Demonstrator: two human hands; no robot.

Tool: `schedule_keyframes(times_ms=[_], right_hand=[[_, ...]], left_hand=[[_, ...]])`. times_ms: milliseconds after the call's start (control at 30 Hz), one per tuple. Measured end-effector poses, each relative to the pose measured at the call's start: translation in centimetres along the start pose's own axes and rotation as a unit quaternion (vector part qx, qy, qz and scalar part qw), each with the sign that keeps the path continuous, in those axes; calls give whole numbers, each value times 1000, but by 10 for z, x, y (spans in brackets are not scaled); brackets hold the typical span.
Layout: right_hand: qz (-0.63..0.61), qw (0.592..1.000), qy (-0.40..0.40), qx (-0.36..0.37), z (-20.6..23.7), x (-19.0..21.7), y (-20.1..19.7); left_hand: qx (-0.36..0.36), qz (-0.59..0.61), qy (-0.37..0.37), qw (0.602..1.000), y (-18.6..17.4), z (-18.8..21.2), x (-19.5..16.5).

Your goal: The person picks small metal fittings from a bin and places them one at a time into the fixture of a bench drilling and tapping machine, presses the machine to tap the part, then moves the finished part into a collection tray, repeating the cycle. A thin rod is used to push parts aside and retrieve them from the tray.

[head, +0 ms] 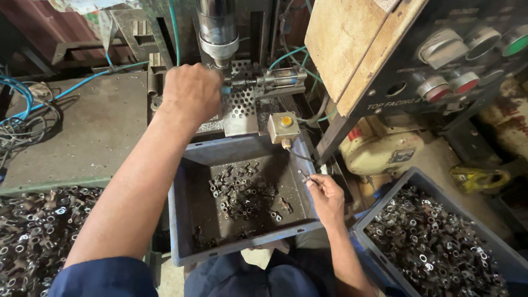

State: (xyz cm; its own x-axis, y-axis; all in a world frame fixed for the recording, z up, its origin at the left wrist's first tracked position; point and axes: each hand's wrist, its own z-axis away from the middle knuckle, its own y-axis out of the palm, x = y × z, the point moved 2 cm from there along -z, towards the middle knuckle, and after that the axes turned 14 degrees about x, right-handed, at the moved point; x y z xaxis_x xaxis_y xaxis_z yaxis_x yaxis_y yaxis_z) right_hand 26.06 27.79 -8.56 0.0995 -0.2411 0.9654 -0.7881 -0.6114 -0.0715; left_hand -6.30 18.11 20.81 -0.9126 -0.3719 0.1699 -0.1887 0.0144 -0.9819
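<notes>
Our left hand [191, 93] is stretched fwd to the machine, fist closed w/ its back to us; we can't tell what it grips, fingers hidden. It sits just under the shiny steel spindle [218, 30] and beside the perforated metal plate [241, 99], close to the small horizontal cylinder [278, 80] w/ teal hoses.

Our right hand [325, 195] is nearer our body, fingers pinched shut on a small metal part [304, 175], held over the right rim of the blue-grey bin [187, 165]. That bin lies btwn both hands, w/ a loose pile of dark metal parts [242, 192] in its middle.

Just ahead of the right hand: small box w/ a yellow button [284, 125]. To its right, a second bin full of shiny metal parts [434, 242]. Left of our left arm, another heap of parts [33, 231] below the grey surface [93, 126]. Control panel [462, 60] w/ red and green buttons sits up right.
</notes>
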Motion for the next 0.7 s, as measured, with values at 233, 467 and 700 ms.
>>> schedule_keyframes(times_ms=[233, 467, 700], right_hand=[[-1, 1000, 6, 3, 0, 3, 1], [10, 1000, 8, 3, 0, 5, 2], [34, 999, 28, -1, 0, 0, -1]], left_hand=[[57, -17, -12, 998, -1, -5, -8], [37, -13, -8, 999, -2, -5, -7], [48, 28, -14, 998, 13, -14, -1]])
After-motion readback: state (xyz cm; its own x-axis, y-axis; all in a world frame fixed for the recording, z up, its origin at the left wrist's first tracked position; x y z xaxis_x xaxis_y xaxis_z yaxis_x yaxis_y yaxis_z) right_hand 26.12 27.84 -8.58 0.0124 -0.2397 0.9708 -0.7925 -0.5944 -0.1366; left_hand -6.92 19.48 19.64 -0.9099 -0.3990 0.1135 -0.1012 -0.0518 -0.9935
